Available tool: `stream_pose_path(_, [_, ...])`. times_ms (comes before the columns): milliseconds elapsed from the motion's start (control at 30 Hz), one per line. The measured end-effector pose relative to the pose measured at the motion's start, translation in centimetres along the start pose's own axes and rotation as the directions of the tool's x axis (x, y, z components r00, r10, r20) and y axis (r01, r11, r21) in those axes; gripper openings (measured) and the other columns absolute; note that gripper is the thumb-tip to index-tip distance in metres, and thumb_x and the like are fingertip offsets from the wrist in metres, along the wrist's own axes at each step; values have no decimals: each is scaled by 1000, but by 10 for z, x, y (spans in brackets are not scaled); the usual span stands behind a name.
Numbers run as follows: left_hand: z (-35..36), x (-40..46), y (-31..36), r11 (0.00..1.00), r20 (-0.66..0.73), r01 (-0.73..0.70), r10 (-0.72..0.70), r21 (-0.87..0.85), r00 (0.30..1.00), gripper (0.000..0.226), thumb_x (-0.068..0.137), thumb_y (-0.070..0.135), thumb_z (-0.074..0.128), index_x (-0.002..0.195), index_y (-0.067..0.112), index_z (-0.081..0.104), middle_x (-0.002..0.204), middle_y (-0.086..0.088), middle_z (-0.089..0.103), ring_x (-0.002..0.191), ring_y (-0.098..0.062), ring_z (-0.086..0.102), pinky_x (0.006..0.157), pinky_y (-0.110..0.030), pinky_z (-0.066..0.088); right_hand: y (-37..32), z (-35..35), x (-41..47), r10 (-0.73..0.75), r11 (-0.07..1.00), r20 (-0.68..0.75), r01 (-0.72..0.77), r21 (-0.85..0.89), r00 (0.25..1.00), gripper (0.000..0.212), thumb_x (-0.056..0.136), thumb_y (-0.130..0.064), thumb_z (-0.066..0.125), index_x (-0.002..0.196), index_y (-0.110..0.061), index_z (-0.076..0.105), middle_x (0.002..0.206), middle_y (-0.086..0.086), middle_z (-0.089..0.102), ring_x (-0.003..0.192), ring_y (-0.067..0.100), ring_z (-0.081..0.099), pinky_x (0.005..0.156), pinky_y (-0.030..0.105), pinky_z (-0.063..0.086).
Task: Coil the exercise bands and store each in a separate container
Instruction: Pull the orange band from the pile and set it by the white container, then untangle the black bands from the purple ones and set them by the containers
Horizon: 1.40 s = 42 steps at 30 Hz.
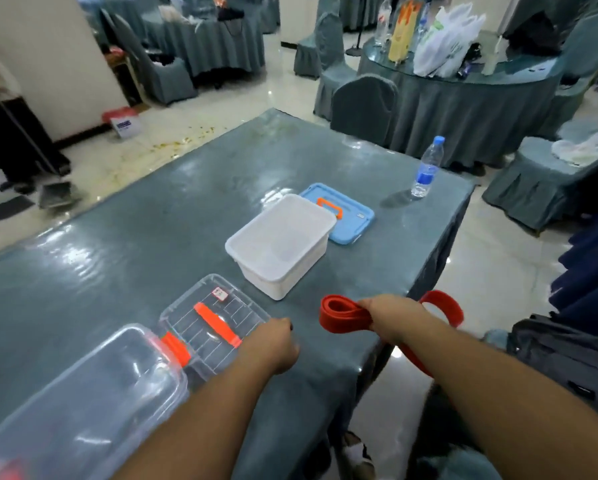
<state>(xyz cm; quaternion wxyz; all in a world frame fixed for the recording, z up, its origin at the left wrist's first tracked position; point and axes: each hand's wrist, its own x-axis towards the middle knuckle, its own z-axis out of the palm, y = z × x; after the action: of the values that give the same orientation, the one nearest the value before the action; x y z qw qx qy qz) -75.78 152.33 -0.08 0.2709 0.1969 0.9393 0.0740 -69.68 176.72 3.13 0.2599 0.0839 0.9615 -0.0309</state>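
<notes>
My right hand [393, 318] grips the red band [342, 315], fingers curled round folded loops at the counter [152, 237] edge. My left hand [273, 344] sits curled beside the clear lid [214, 322]; whether it holds anything I cannot tell. The band's long axis runs left to right: a folded end points left over the counter, a loop sticks out right, a tail hangs below. Judgement: gather the tail into even loops before storing it in the white tub [280, 242].
</notes>
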Motion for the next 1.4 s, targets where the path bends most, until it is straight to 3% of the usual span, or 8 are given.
stream_pose_path(300, [-2,20,30,941,-21,285,-293,-185,956,43,91,32,53,132,20,60,139,-9,62,124,-32,61,100,-38,52,21,-36,98,-380,892,25,373,-257,925,43,100,-14,50,139,-33,51,128,6,66,120,31,64,94,45,52])
stream_pose_path(567, [15,22,30,871,23,420,-429,-256,903,45,92,32,56,136,24,56,140,-7,60,127,-31,58,104,-44,51,12,-18,151,-566,746,16,521,-414,824,42,104,-17,43,145,-23,48,132,8,63,129,31,56,113,42,37])
stream_pose_path(733, [28,24,30,839,74,461,-461,-290,884,54,93,33,55,147,25,47,146,-5,57,131,-30,57,105,-38,48,2,16,175,-595,713,34,547,-440,803,49,106,-19,38,154,-22,40,144,7,57,139,32,46,125,48,23])
stream_pose_path(867, [39,22,29,819,121,498,-484,-286,866,48,95,35,56,140,21,54,145,-8,56,129,-32,58,105,-39,49,-2,39,175,-569,748,21,528,-402,822,57,106,-20,33,162,-16,25,166,12,33,155,37,22,128,52,12])
stream_pose_path(967, [44,19,28,808,127,510,-496,-294,859,49,95,35,57,142,19,54,145,-8,56,128,-32,57,105,-40,49,-5,40,174,-571,755,0,526,-392,821,66,104,-20,36,166,-12,11,172,12,20,159,36,12,129,52,8])
stream_pose_path(1100, [45,15,28,796,123,527,-515,-299,848,45,96,36,56,138,19,55,142,-7,58,125,-30,58,102,-38,50,-7,29,170,-569,732,89,553,-399,818,84,100,-23,50,166,-12,-1,175,9,4,161,34,1,130,51,1])
stream_pose_path(1267, [41,1,28,775,99,541,-541,-325,835,45,97,37,55,138,20,55,142,-7,57,126,-31,58,102,-39,50,-10,26,155,-588,677,187,605,-418,787,96,99,-34,59,166,-15,-6,176,7,-4,162,33,-4,130,53,1])
stream_pose_path(1400, [42,-24,20,746,81,562,-574,-357,815,47,98,36,54,142,21,52,145,-7,55,128,-30,57,105,-41,50,-24,24,140,-625,664,164,629,-404,764,91,98,-41,58,167,-15,3,175,8,6,161,33,4,130,52,6])
